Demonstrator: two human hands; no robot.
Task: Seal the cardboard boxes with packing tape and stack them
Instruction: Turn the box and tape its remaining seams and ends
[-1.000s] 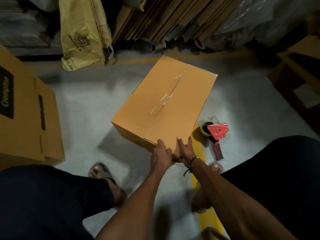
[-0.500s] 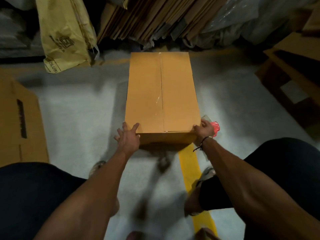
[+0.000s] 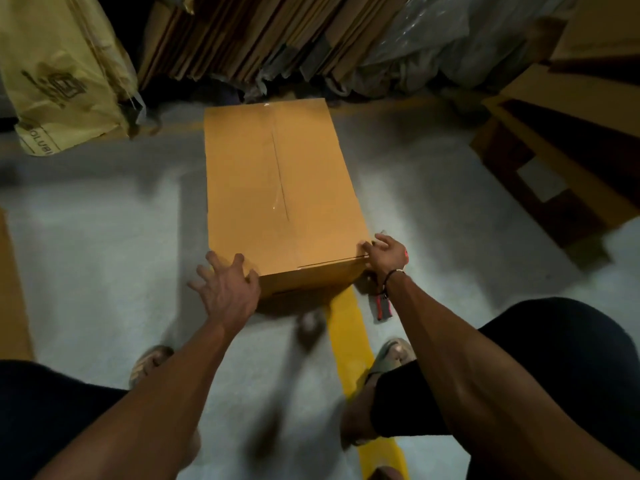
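so the cardboard box [image 3: 280, 188] sits flat on the floor [image 3: 104, 258], long side pointing away, tape already glinting down its top seam; left hand [image 3: 227, 289] is spread open against the box's near left corner, not really gripping anything; right hand [image 3: 384, 254] is pressed on the near right corner, fingers loose, no closed grip that I can see; tape dispenser [image 3: 383, 306] lies just beside that same corner, mostly hidden under the wrist; risk imo: lifting from only the near end could tip the box or let it slide off bare palms; the near flap edge looks slightly gapped, so it might pop.
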